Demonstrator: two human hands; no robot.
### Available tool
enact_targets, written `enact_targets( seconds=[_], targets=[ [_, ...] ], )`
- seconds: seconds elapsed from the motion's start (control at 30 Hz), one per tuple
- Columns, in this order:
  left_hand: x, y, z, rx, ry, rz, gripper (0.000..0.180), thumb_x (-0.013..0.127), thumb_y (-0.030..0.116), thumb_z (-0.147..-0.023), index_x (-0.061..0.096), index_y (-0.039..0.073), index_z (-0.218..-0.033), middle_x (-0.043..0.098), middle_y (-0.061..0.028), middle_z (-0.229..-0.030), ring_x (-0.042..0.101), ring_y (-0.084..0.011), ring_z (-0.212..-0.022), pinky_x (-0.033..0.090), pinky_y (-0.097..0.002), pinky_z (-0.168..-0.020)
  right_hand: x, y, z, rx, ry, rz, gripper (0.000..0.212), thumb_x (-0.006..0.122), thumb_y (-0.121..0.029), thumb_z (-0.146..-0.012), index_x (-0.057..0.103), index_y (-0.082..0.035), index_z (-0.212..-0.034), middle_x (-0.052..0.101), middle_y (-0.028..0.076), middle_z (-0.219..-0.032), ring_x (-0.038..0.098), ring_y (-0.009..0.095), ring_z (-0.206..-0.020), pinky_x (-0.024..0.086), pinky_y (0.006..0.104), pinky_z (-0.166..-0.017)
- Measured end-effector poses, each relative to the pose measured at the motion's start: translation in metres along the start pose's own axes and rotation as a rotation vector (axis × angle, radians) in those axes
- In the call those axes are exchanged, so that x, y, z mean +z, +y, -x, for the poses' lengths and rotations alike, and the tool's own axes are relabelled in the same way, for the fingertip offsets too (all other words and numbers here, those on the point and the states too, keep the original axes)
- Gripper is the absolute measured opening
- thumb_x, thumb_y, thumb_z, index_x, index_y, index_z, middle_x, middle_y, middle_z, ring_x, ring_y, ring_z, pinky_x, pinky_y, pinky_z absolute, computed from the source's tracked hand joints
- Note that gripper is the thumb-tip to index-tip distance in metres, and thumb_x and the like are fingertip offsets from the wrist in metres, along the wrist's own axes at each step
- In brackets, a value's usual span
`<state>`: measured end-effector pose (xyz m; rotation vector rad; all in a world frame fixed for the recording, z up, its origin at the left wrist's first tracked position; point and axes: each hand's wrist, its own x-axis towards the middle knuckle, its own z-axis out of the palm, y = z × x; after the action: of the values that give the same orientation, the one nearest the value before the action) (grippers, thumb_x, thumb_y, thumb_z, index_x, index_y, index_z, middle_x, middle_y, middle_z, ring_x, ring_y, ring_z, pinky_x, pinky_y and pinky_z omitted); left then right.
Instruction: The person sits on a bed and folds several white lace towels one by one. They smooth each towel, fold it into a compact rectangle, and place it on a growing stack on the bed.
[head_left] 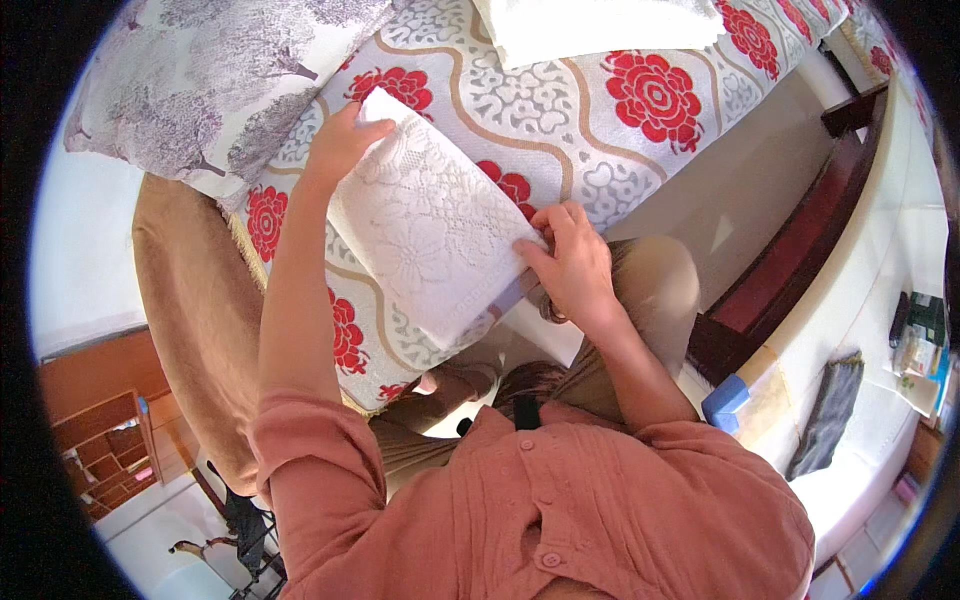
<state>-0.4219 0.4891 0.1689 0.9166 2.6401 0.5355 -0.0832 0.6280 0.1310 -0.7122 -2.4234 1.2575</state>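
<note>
A white lace cloth [430, 225], folded into a flat rectangle with a flower pattern, lies slantwise in front of me, its near end reaching past the seat's edge over my lap. My left hand [343, 145] grips its far left corner, thumb across the top and the fingers partly hidden behind. At the right edge, my right hand [575, 262] pinches the cloth between thumb and bent fingers. Beneath it spreads a seat cover [540, 90] with red flowers, grey scrolls and tan wavy lines.
Another white cloth [600, 25] lies at the far edge of view. A tree-print cushion [210, 80] rests at the far left, above a brown armrest [190, 300]. To the right stands a pale curved table [860, 270] with a blue corner guard [725, 402] and a dark cloth [830, 415].
</note>
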Motion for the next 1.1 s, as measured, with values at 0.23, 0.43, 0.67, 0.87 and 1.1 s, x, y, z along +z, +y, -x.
enact_targets(
  seconds=[0.23,0.43,0.67,0.87,1.1],
  targets=[
    [-0.068,0.036,0.091,0.026,0.025,0.616,0.05,0.074,0.016,-0.081,0.058,0.0,-0.125,0.064,-0.0068,-0.11,0.059,-0.0151,-0.1,0.046,-0.0293,-0.091,0.007,-0.007,0.0,0.003,0.066,-0.237,0.03,0.073,-0.01,-0.077,0.061,-0.003,-0.103,0.063,0.015,-0.096,0.063,0.037,-0.088,0.051,0.0441,-0.079],
    [-0.117,0.033,0.183,-0.018,0.091,0.702,0.044,0.07,0.007,-0.084,0.058,-0.002,-0.125,0.066,-0.0069,-0.112,0.06,-0.0152,-0.103,0.046,-0.0292,-0.092,-0.018,-0.02,-0.004,0.186,-0.41,-0.579,0.02,0.071,-0.009,-0.082,0.065,-0.005,-0.101,0.063,-0.001,-0.091,0.057,0.011,-0.087,0.046,0.0256,-0.078],
    [-0.136,0.031,0.231,-0.096,0.33,0.997,0.04,0.068,0.015,-0.092,0.058,-0.001,-0.127,0.068,-0.0106,-0.115,0.065,-0.0188,-0.101,0.051,-0.0317,-0.091,-0.07,-0.099,-0.043,-0.144,-0.081,-0.801,0.022,0.067,-0.01,-0.089,0.062,0.001,-0.107,0.067,0.005,-0.095,0.06,0.012,-0.088,0.049,0.0286,-0.079],
    [-0.012,-0.103,0.168,-0.235,0.315,0.953,0.042,0.066,0.015,-0.093,0.055,-0.002,-0.13,0.067,-0.0105,-0.116,0.063,-0.0175,-0.103,0.049,-0.0303,-0.092,-0.013,-0.037,-0.136,-0.326,0.054,-0.119,0.034,0.068,-0.016,-0.082,0.063,0.002,-0.111,0.069,0.015,-0.091,0.065,0.026,-0.085,0.051,0.0352,-0.08],
    [0.008,-0.094,0.187,-0.328,0.366,0.87,0.06,0.069,0.014,-0.09,0.043,-0.003,-0.141,0.062,-0.0136,-0.118,0.06,-0.0197,-0.102,0.048,-0.0312,-0.091,-0.035,-0.004,-0.109,-0.114,0.001,-0.156,0.036,0.066,-0.019,-0.085,0.066,0.0,-0.115,0.071,0.018,-0.103,0.068,0.031,-0.098,0.052,0.0356,-0.085]
  ],
)
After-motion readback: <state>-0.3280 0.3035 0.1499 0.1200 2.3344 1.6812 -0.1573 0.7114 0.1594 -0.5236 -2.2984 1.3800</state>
